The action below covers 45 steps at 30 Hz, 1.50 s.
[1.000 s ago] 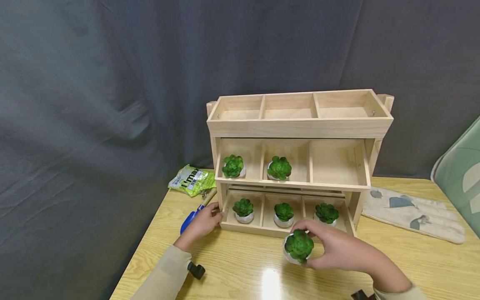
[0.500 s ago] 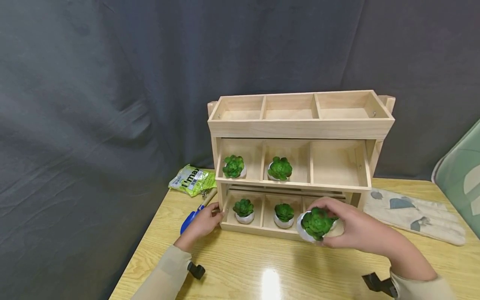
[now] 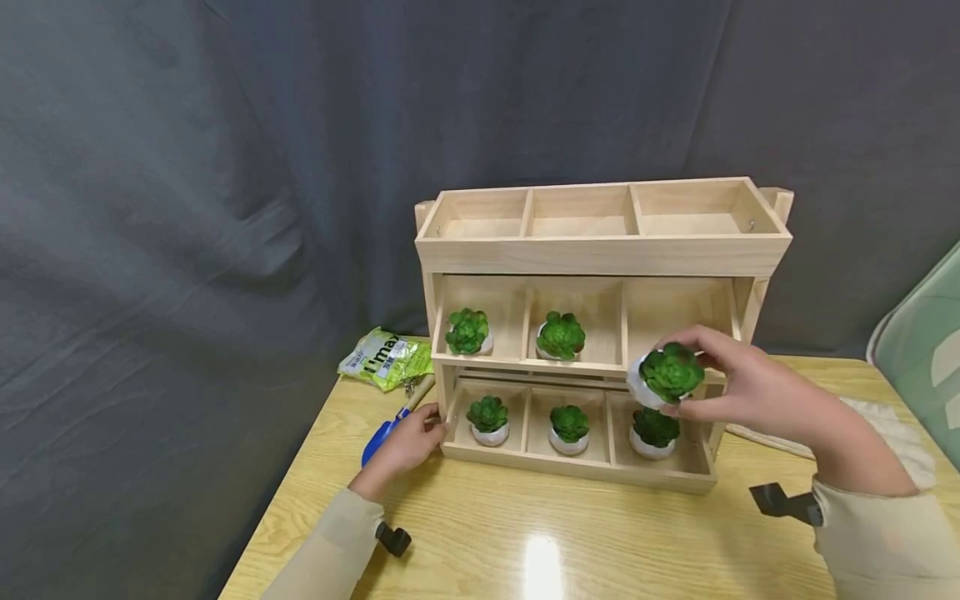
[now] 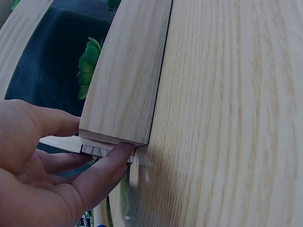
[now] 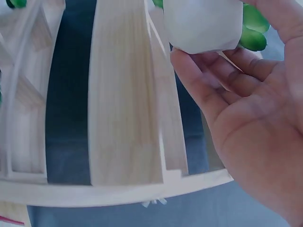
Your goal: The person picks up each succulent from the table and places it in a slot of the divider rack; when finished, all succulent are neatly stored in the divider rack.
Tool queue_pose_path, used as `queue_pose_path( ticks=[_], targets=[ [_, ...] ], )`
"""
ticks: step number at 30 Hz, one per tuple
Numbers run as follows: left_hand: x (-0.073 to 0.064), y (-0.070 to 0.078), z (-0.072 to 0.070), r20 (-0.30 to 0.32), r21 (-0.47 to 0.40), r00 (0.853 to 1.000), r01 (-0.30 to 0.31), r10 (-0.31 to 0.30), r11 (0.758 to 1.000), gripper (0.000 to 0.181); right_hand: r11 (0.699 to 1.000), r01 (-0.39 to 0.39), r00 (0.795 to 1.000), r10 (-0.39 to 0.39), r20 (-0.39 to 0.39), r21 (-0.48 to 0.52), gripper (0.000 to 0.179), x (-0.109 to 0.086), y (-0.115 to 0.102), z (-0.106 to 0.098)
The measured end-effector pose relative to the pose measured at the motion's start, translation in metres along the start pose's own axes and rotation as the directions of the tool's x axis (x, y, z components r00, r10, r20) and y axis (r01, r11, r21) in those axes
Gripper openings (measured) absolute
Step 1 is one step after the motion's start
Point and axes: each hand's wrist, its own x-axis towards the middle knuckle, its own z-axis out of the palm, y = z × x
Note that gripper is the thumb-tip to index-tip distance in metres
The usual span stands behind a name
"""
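Note:
My right hand [image 3: 738, 387] pinches a potted succulent [image 3: 671, 372] between thumb and fingers, tilted, in front of the right compartment of the middle tier. Its white pot [image 5: 203, 23] shows at the top of the right wrist view. A three-tier wooden plant rack [image 3: 600, 257] stands on the table. My left hand [image 3: 407, 443] grips the rack's lower left corner, thumb and fingers around the wood [image 4: 125, 75]. One succulent [image 3: 468, 333] sits in the middle tier's left compartment, another [image 3: 561, 336] in its centre one. Each bottom compartment holds one too, the right-hand one [image 3: 654, 433] below my right hand.
A green-and-white packet [image 3: 386, 360] and a blue trowel [image 3: 381, 437] lie left of the rack. Light patterned gloves [image 3: 892, 433] lie to the right, partly behind my right forearm. A pale green object [image 3: 926, 325] stands at the far right. A dark curtain [image 3: 300, 167] hangs behind.
My right hand has lifted the potted succulent up and to the right, from above the table in front of the bottom tier to the middle tier. My left hand has stayed at the corner.

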Motion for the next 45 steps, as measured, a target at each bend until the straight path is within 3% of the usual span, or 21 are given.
queue_pose_path(
  ticks=[7, 14, 23, 29, 37, 45],
  targets=[
    [0.000, -0.001, 0.000, 0.003, -0.008, 1.000, -0.001, 0.001, 1.000, 0.051, 0.995, -0.074, 0.996, 0.071, -0.050, -0.061, 0.063, 0.012, 0.014, -0.019],
    [0.001, -0.003, 0.001, -0.004, -0.003, 1.000, 0.004, -0.004, 1.000, 0.051, 0.983, -0.173, 0.985, 0.171, -0.029, -0.066, 0.060, 0.025, 0.023, -0.028],
    [0.002, -0.002, 0.000, 0.003, -0.020, 1.000, 0.003, -0.003, 1.000, 0.052, 0.947, -0.260, 0.963, 0.268, 0.019, -0.188, 0.073, 0.047, 0.032, -0.032],
    [0.002, -0.003, 0.000, 0.006, -0.017, 1.000, 0.002, -0.002, 1.000, 0.052, 0.940, -0.254, 0.960, 0.274, 0.057, -0.230, 0.075, 0.055, 0.031, -0.027],
    [0.002, -0.006, 0.000, 0.006, -0.009, 1.000, -0.002, 0.002, 1.000, 0.053, 0.932, -0.147, 0.981, 0.179, 0.068, -0.331, 0.069, 0.059, 0.032, -0.022],
    [0.003, -0.004, 0.000, 0.000, -0.002, 1.000, -0.003, 0.003, 1.000, 0.052, 0.932, -0.136, 0.978, 0.179, 0.103, -0.337, 0.070, 0.058, 0.031, -0.023]
  ],
)
